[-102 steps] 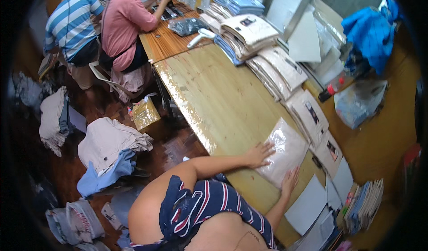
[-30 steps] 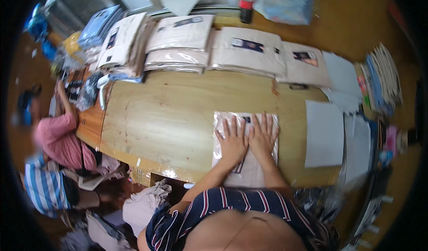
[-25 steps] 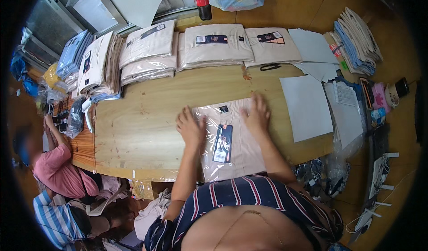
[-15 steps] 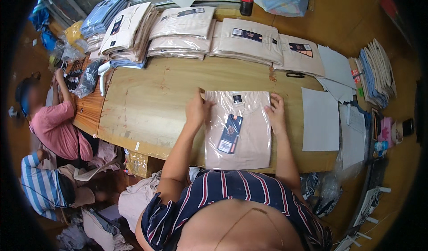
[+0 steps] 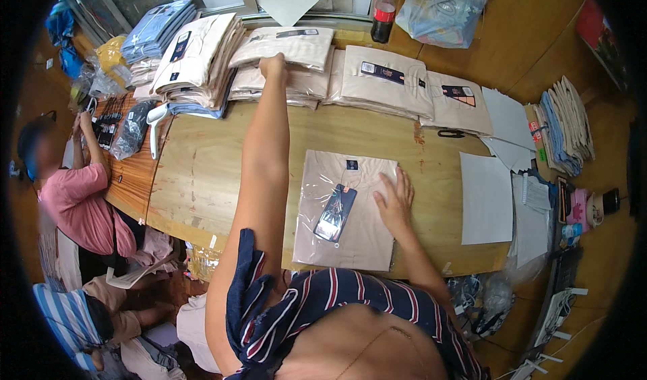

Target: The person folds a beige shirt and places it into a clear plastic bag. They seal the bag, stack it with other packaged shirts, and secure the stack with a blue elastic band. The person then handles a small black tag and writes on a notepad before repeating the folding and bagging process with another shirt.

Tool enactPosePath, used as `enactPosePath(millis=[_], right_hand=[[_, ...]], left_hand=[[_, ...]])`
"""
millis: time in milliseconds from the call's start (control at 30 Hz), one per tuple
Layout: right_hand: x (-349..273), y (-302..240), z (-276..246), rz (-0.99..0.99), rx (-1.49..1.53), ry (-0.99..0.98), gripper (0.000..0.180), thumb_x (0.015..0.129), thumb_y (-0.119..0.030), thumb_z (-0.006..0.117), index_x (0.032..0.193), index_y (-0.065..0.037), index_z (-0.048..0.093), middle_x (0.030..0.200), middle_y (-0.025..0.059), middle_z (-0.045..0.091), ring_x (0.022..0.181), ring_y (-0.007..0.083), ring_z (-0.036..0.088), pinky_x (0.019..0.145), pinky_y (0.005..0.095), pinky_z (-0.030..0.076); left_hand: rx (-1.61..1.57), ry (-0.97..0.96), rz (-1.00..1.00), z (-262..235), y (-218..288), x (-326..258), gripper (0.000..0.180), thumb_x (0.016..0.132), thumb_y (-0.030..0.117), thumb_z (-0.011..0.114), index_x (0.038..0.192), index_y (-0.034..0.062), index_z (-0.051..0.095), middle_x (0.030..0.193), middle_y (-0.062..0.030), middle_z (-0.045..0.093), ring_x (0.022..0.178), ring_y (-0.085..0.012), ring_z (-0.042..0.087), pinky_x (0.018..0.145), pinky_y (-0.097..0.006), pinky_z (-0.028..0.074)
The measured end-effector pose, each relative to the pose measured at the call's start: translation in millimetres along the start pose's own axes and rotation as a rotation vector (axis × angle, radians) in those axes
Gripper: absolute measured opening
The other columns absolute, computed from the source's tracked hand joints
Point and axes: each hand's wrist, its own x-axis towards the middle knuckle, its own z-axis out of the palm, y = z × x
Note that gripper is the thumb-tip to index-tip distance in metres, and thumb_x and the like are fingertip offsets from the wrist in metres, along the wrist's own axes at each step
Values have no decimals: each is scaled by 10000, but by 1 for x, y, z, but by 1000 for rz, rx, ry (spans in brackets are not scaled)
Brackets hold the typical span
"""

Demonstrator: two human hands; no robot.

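Wooden table, centre of frame, bears a row of bagged beige shirt stacks along its far edge. Bagged shirt, lower centre, lies flat with its long axis running toward me, collar away. My right hand rests open, fingers spread, on its right edge and is the nearer hand. My left hand, upper centre, touches a far stack; whether it grips, I cannot tell. Clear bags enclose each shirt.

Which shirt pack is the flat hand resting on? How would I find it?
Look at the long wooden table. Near its front edge lies one beige bagged shirt, alone, under the right hand. Unlike the stacked packs at the back, it lies singly, with a dark hang tag on it.
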Motion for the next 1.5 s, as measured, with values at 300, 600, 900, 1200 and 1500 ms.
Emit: enactPosePath(millis=[300, 600, 900, 1200, 1500], right_hand=[[55, 29, -31, 587, 1579, -175, 599, 831, -382, 432, 1265, -46, 194, 1177, 185, 387, 1047, 254, 438, 889, 341, 341], [5, -20, -41, 502, 1213, -444, 626, 699, 93, 544, 1231, 29, 218, 1070, 155, 486, 964, 170, 480, 834, 267, 393], [-76, -27, -70, 357, 384, -337, 666, 729, -12, 555, 1270, -13, 167, 1073, 154, 467, 957, 194, 478, 826, 284, 378], [16, -62, -41, 342, 1250, -505, 749, 756, -217, 602, 1297, -58, 111, 1139, 161, 419, 1052, 235, 426, 844, 314, 374], [118, -77, 38, 741, 1733, -319, 366, 695, 16, 548, 1043, 16, 435, 975, 123, 506, 855, 249, 526, 747, 361, 448]], left_hand=[[-442, -603, -29, -163, 43, -194, 359, 712, 4, 582, 1023, 20, 403, 901, -69, 514, 685, -98, 505, 495, -174, 387], [810, -1303, -63, -239, 22, -193, 264, 672, 43, 628, 909, 3, 521, 901, -114, 586, 830, -169, 561, 692, -273, 437], [1270, -255, 1444, -100, -5, -57, 341, 701, 104, 528, 1035, 72, 463, 1074, -131, 495, 878, -304, 537, 695, -354, 455], [1428, -586, 1358, -85, 32, -134, 72, 674, 120, 522, 679, 88, 587, 654, -100, 600, 624, -255, 600, 508, -339, 472], [830, -1058, 854, -129, 66, -235, 186, 753, 184, 538, 834, 30, 605, 686, -122, 605, 547, -197, 578, 529, -291, 447]])
